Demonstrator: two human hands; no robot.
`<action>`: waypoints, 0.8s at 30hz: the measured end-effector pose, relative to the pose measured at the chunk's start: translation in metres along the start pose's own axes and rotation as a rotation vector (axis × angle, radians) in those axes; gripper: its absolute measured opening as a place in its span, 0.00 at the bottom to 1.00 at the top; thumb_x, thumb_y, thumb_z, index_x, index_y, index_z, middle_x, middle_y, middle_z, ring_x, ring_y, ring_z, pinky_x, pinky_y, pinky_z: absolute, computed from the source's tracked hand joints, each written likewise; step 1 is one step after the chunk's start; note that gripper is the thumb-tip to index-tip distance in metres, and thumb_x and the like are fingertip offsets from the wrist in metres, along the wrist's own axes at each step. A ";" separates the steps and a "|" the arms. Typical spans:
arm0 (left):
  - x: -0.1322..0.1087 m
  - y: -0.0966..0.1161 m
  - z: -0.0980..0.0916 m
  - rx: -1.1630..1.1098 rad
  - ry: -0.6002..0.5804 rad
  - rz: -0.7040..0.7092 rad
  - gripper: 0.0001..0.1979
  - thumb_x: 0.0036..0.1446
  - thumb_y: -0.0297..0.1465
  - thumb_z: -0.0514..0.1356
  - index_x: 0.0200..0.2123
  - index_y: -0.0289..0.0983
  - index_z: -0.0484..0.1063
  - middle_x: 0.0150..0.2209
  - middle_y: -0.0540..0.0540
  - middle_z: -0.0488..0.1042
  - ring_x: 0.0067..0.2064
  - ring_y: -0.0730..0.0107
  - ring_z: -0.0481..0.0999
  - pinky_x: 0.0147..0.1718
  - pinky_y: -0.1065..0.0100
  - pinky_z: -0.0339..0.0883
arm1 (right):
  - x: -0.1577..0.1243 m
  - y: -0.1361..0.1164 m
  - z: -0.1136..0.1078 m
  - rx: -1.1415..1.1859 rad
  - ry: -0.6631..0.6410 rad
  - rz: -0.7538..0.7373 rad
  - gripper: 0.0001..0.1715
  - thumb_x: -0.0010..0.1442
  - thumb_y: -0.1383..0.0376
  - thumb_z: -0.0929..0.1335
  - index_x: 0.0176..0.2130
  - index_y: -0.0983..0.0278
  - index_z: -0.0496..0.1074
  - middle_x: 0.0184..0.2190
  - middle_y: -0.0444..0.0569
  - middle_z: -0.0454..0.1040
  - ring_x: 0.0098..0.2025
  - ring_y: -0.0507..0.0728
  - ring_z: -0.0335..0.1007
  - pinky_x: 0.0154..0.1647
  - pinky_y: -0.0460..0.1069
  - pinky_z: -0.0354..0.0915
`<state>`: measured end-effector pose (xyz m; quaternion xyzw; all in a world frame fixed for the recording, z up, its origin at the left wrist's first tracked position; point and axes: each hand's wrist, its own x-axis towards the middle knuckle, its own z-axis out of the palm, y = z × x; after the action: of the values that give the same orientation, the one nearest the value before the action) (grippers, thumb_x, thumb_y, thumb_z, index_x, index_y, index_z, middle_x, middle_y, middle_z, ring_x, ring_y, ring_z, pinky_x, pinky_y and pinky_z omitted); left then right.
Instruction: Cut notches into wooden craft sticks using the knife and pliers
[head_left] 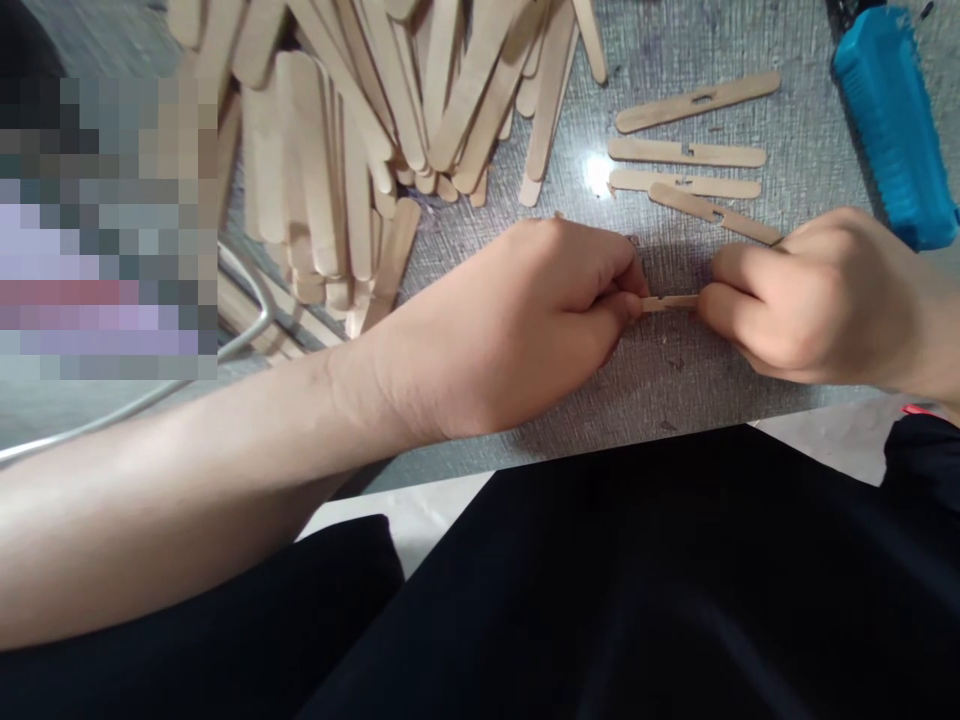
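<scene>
Dark clothing [637, 590] is seen foremost; one pale, notched wooden stick [671, 302] is pinched by left hand [544, 320] and right hand [806, 295], both ends concealed by the grip.

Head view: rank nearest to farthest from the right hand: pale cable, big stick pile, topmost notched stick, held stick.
1. Held stick: in the right hand
2. Topmost notched stick: beyond the hand
3. Big stick pile: upper left
4. Pale cable: far left

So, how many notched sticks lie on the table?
4 visible right of the pile: top stick, second, third, and lowest stick by the right hand; the pile may hide more.
</scene>
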<state>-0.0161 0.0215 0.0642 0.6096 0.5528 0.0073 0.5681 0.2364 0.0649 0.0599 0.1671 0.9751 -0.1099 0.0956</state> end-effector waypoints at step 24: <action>0.001 -0.009 0.001 -0.029 -0.016 0.010 0.09 0.67 0.30 0.57 0.33 0.39 0.74 0.27 0.53 0.72 0.37 0.70 0.74 0.36 0.67 0.60 | 0.004 0.002 -0.002 0.045 -0.045 0.027 0.29 0.82 0.74 0.56 0.34 0.64 0.74 0.27 0.41 0.64 0.28 0.51 0.34 0.31 0.55 0.46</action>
<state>-0.0209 0.0192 0.0570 0.6038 0.5451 0.0132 0.5815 0.2329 0.0683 0.0610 0.1799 0.9676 -0.1343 0.1152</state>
